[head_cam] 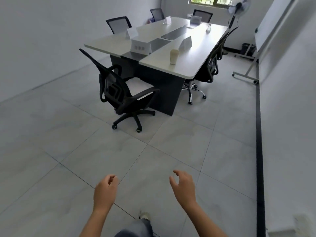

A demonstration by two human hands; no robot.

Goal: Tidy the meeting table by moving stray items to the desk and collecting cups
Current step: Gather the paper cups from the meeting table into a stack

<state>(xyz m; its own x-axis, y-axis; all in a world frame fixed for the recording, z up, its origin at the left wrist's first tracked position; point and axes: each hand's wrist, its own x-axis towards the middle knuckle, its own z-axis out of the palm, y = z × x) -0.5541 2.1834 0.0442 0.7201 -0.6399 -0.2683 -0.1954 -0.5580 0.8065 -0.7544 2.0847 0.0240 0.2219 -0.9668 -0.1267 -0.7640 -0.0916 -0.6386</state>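
Daylight only, from window [217, 0] at far end; panes blown out, green cast. Strong glare on far half of table [188, 65] top, surface detail washed out there. Rest of room even, cool grey, med. brightness. Shadows soft: dark under table, faint patch under near chair [111, 88]. Wide-angle distortion: walls & black floor strip [259, 134] bow twd frame edges. Whole frame soft w/ compression smear; fan [239, 6] & far end blurred, corners smeared worst.

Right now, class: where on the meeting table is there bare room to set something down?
Bare: the table corner right of the cups, and the near left panel in front of the left name card. Crowded: the centre, around the big placard.
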